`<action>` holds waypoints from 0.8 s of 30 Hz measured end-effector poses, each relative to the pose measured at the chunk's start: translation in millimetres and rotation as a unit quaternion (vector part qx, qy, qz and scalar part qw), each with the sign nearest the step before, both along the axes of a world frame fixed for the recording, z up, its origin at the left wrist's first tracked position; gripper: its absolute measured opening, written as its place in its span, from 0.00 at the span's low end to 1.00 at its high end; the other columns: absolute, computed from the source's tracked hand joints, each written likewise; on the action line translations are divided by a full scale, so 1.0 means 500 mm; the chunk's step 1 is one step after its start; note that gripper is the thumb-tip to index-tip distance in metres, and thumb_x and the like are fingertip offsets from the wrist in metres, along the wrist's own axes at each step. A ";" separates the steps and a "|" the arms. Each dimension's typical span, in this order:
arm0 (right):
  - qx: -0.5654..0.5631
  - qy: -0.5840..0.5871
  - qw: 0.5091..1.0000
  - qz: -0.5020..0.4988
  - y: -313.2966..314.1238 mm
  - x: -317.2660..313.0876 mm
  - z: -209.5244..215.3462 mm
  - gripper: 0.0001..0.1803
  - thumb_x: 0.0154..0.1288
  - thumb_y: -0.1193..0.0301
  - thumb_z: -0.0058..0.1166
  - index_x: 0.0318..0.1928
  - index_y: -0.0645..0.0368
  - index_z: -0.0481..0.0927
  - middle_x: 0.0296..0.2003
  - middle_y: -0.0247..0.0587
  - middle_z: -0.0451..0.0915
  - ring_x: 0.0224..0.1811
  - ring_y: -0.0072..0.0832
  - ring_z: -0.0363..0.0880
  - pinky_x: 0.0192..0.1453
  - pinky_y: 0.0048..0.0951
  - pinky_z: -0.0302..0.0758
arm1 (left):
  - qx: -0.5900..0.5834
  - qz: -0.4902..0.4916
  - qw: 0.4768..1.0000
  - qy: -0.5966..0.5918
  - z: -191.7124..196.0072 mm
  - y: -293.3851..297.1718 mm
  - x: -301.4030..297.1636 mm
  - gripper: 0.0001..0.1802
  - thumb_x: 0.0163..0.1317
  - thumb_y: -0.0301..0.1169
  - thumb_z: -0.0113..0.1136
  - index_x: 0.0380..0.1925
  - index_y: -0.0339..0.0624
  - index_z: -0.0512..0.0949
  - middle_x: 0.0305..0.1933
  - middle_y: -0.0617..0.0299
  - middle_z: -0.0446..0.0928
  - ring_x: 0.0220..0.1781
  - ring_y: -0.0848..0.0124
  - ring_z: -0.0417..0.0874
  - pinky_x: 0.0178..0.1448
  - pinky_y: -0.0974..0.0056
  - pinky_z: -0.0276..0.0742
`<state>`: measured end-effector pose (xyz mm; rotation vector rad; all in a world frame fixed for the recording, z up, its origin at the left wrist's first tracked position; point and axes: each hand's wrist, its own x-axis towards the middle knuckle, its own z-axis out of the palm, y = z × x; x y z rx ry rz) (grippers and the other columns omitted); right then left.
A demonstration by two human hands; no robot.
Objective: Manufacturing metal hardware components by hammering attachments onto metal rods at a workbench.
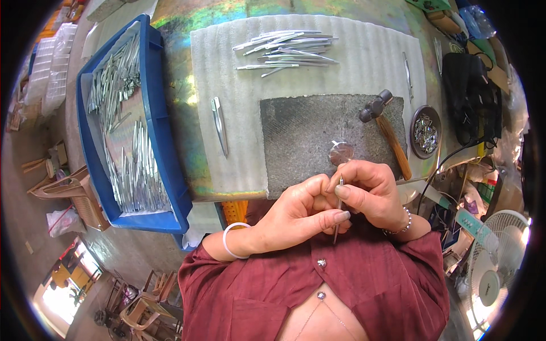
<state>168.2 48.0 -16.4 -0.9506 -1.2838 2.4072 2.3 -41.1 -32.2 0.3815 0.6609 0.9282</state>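
Note:
Just above the near edge of the bench, my left hand (298, 216) and my right hand (367, 190) are closed together on a slim metal piece (336, 233). It stands nearly upright between thumbs and fingers, its thin lower end showing below them; its exact kind is unclear. Right beyond my fingers, a small round metal block (341, 152) sits on a dark rough mat (301, 128). A ball-peen hammer (393, 142) with a wooden handle rests on the mat's right side. One silver, tweezer-like piece (219, 126) lies alone on white foam sheet (239, 165), left of the mat.
Several slim silver pieces (287, 51) are heaped at the far side of the foam. A blue tray (149, 96) at left holds many more. To the right are a round dish (418, 149) of small metal parts, a black bag (469, 102) and a fan (492, 273).

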 end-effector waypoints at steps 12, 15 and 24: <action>-0.052 0.041 0.995 -0.074 -0.008 0.002 -0.008 0.07 0.66 0.77 0.51 0.43 0.65 0.73 0.33 0.31 0.76 0.35 0.13 0.73 0.37 0.17 0.71 | 0.086 0.067 0.983 0.151 -0.011 -0.003 0.009 0.13 0.58 0.26 0.65 0.30 0.39 0.66 0.21 0.66 0.77 0.25 0.83 0.77 0.28 0.75 0.71; -0.069 0.039 0.995 -0.063 -0.005 0.006 -0.008 0.06 0.66 0.76 0.51 0.42 0.65 0.74 0.33 0.31 0.76 0.34 0.13 0.72 0.36 0.16 0.70 | 0.075 0.063 0.984 0.147 -0.014 -0.003 0.010 0.14 0.57 0.27 0.66 0.29 0.40 0.67 0.21 0.66 0.77 0.25 0.84 0.77 0.28 0.75 0.70; -0.054 0.042 0.995 -0.077 0.013 0.006 -0.012 0.06 0.65 0.78 0.53 0.42 0.65 0.73 0.32 0.32 0.76 0.34 0.14 0.74 0.37 0.17 0.72 | 0.034 0.021 0.997 0.073 -0.007 0.020 0.009 0.09 0.63 0.24 0.57 0.34 0.36 0.65 0.30 0.60 0.79 0.32 0.78 0.80 0.34 0.72 0.76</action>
